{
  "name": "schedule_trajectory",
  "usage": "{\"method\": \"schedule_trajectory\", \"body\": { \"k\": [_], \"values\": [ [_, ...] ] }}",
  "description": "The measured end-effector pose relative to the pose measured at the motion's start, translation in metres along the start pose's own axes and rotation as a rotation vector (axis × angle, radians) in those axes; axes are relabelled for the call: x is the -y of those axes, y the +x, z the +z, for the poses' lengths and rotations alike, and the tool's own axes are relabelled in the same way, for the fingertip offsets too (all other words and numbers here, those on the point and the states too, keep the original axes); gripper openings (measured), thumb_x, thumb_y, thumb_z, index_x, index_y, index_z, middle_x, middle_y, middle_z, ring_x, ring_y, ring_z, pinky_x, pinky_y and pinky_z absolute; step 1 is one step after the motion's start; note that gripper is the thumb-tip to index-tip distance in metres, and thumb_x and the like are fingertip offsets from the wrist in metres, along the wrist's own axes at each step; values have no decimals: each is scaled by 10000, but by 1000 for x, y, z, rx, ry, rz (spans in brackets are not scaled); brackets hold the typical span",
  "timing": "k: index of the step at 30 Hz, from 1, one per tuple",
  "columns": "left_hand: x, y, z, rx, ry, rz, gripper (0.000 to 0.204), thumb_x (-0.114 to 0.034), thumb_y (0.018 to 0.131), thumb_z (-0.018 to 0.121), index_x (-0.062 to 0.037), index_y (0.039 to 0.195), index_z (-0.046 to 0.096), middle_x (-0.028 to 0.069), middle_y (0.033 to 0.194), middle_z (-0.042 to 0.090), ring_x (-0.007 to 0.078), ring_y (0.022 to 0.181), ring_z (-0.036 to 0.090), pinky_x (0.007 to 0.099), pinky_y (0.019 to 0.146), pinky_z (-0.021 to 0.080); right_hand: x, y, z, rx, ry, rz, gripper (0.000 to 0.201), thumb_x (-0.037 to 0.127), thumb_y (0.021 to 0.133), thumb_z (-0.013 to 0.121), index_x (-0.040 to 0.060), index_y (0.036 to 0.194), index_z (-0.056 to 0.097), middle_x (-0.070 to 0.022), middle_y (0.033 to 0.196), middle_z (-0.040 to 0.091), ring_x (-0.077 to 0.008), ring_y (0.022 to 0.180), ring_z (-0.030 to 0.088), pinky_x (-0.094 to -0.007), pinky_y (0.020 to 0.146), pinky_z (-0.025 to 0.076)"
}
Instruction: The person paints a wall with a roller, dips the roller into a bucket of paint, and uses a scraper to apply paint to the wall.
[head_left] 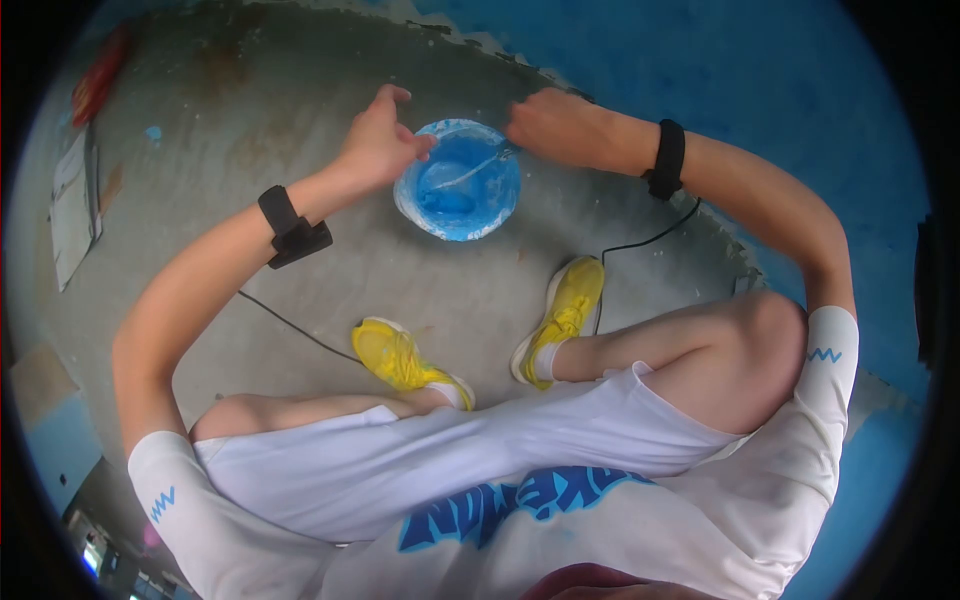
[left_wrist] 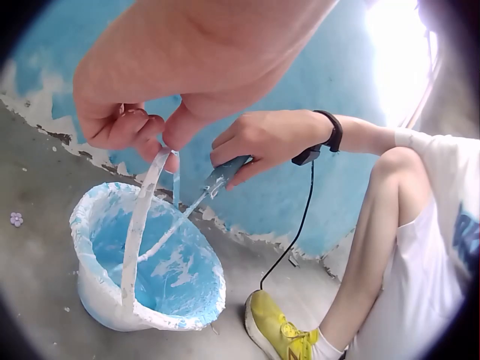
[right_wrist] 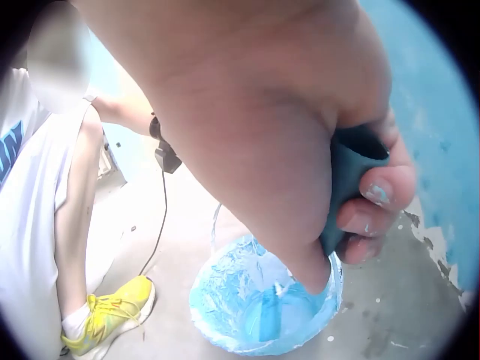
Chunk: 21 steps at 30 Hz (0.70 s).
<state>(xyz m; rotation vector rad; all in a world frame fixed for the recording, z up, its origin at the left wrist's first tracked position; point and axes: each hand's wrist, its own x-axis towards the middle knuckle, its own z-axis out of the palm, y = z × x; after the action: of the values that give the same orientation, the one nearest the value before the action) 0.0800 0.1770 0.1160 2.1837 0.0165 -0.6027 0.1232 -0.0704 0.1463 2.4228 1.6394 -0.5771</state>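
A white bucket (head_left: 458,236) smeared with blue paint is on the floor in front of the person. In the left wrist view, the fingertips of the left hand (head_left: 380,145) pinch the top of its raised white handle (left_wrist: 138,221). Across the bucket, the right hand (head_left: 565,128) grips the dark handle (right_wrist: 349,176) of a paint roller. Its paint-coated metal rod (left_wrist: 169,231) slants down into the bucket. The blue roller head (head_left: 447,203) lies inside, by the near wall in the head view. Blue paint marks the right fingertips (right_wrist: 377,192).
A blue-painted wall (head_left: 700,60) with a ragged lower edge rises beyond and to the right. Yellow shoes (head_left: 390,352) stand close to the bucket. Thin black cables (head_left: 650,240) run from the wrist cameras. Flat panels (head_left: 75,215) and a red object (head_left: 100,75) lie far left.
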Motion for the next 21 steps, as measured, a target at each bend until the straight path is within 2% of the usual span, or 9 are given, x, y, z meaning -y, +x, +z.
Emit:
{"method": "schedule_trajectory", "body": {
  "k": [2,4,7,11,14,16,20,21],
  "values": [
    [6,0,-1,-2,-1,14,629,-156,842,715,33,1336,376,91,742,709,166,781,668,307,827,482,-2,9,3,-69,-41,-51,80,46,779,663,-5,840,670,-186,858,657,-331,834,675,-397,711,552],
    [11,-2,0,-2,-1,28,631,-158,844,715,38,1335,372,92,744,711,158,781,665,304,848,474,1,13,-7,-150,96,-122,96,34,786,669,-6,872,661,-160,912,651,-322,851,671,-410,724,550],
    [14,0,-2,-16,6,23,643,-164,851,715,43,1342,355,94,747,712,148,792,668,301,874,464,3,18,-20,-149,96,-185,124,77,779,700,3,873,669,-139,910,655,-324,866,663,-411,736,549],
    [14,-2,-2,-22,-4,-9,651,-167,859,716,45,1348,342,92,754,713,142,808,672,293,854,467,3,29,-11,-180,55,-232,150,112,786,707,8,889,678,-142,899,657,-326,883,658,-408,747,548],
    [15,-1,-3,-17,-5,-25,655,-165,859,718,45,1351,340,90,759,713,137,808,673,288,824,470,4,29,-6,-274,55,-205,155,138,788,718,9,868,689,-151,871,665,-329,855,665,-403,720,551],
    [18,-2,-3,-16,-9,-29,659,-163,858,718,45,1355,338,89,760,713,134,804,672,286,808,471,11,21,-11,-138,122,3,161,155,791,727,2,822,690,-160,844,666,-329,811,673,-397,678,552],
    [17,-5,-4,-56,55,18,665,-172,861,714,52,1359,335,86,762,714,132,813,663,278,791,468,30,6,-7,-116,145,100,156,147,793,726,-4,777,688,-162,817,663,-337,779,676,-400,647,551],
    [16,-5,-4,-54,58,18,665,-177,862,713,54,1359,336,87,765,716,133,820,660,276,793,468,36,2,-9,-51,174,142,145,130,794,721,-9,813,685,-169,837,662,-343,809,675,-404,673,553]
  ]
}}
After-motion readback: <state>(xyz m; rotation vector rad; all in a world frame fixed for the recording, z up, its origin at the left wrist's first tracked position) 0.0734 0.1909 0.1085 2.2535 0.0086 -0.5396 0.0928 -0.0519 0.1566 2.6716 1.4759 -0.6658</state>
